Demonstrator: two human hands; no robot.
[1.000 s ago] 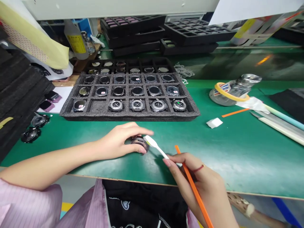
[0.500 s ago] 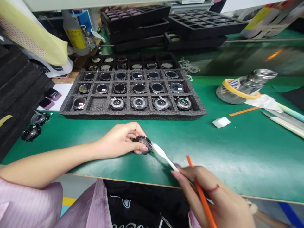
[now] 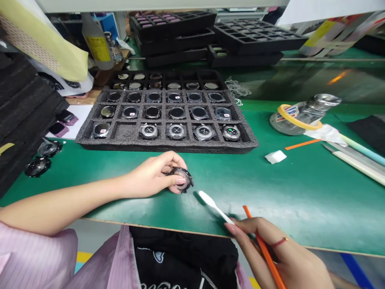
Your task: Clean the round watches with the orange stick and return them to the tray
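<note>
Between the thumb and fingers of my left hand point(image 3: 161, 174) is a round dark watch case point(image 3: 182, 178), tilted on edge just above the green table. My right hand point(image 3: 270, 245) grips a white toothbrush point(image 3: 213, 204) by its handle, and its head lies a little to the right of the watch, apart from it. An orange stick point(image 3: 264, 249) is also tucked in the right hand, crossing the fingers. Beyond the hands sits a black foam tray point(image 3: 128, 132) of watch cases, some face up, others with their sensor backs point(image 3: 177, 131) showing.
Loose watches point(image 3: 37, 166) lie at the left beside stacked black foam point(image 3: 21, 108). On the right are a bottle with a yellow ring point(image 3: 294, 116), a white foam block point(image 3: 276, 156), another orange stick point(image 3: 302, 144) and a knife point(image 3: 357, 164). More foam trays point(image 3: 252, 38) stand behind.
The toothbrush has drawn back to the right and down, off the watch's edge. In my left hand the watch has turned, so more of its flat face shows.
</note>
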